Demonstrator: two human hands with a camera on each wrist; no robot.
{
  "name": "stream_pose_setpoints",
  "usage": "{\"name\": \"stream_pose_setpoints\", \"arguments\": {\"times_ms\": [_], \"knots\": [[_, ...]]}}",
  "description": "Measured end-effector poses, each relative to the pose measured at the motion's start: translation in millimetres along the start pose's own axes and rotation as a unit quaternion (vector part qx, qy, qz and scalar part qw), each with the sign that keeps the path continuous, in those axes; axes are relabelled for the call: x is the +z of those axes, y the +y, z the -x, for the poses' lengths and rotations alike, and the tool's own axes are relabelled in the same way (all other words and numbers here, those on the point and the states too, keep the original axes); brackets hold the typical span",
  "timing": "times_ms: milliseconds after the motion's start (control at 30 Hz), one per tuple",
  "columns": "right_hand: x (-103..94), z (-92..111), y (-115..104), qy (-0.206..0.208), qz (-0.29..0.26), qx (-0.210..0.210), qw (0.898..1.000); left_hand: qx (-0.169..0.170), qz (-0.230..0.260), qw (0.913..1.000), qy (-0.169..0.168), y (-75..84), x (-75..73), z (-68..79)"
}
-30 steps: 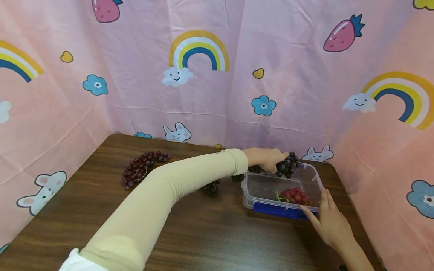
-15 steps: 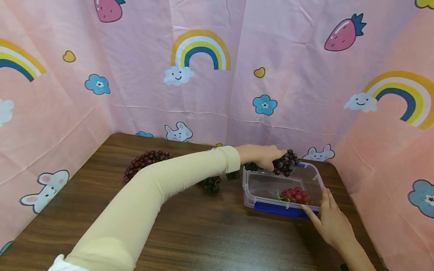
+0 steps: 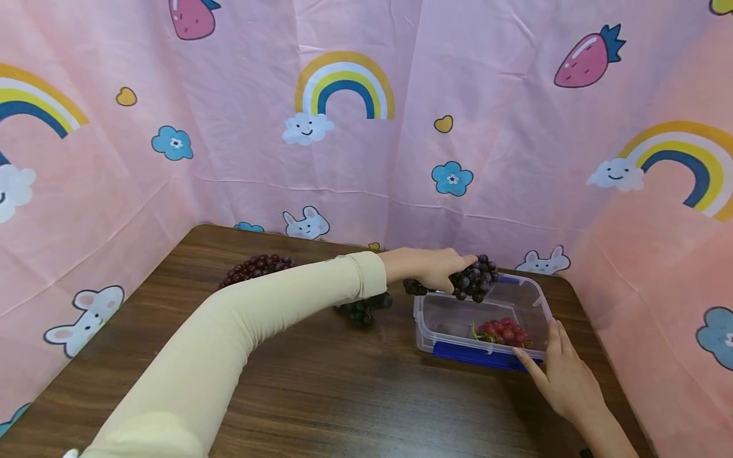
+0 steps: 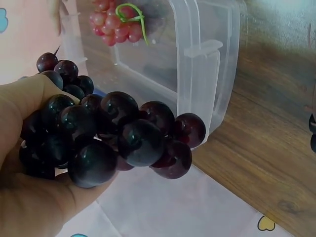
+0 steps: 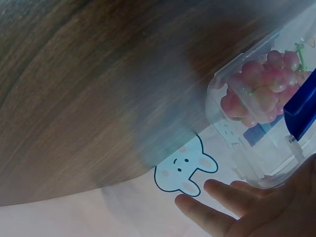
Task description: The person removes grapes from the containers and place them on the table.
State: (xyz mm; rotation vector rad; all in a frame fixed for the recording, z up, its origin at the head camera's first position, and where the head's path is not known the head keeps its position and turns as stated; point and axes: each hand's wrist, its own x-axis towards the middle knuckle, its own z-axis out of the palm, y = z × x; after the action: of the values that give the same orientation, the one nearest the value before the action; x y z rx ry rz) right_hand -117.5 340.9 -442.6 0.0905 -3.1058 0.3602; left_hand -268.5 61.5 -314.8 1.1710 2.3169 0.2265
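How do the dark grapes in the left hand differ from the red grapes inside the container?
The dark grapes are nearly black; the red grapes are pinkish red. The left hand grips the dark grapes; the red grapes lie in the container. Both are bunches of round grapes.

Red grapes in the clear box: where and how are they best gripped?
Likely from above, through the open top: pinch across the middle of the red grapes, away from the green stem. The walls of the clear box surround them, hindering a side approach.
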Motion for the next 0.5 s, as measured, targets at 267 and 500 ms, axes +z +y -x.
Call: {"name": "stream_pose_setpoints", "arguments": {"times_ms": [267,500], "knots": [[-1.5,-1,-1,-0.007,0.001,0.005,1.000,0.007,0.001,0.9992,0.040,-6.2,5.6,14.1],[-1.2,1,0,-0.005,0.005,0.004,1.000,0.009,0.040,0.9973,0.062,-11.7,13.9,36.9]]}}
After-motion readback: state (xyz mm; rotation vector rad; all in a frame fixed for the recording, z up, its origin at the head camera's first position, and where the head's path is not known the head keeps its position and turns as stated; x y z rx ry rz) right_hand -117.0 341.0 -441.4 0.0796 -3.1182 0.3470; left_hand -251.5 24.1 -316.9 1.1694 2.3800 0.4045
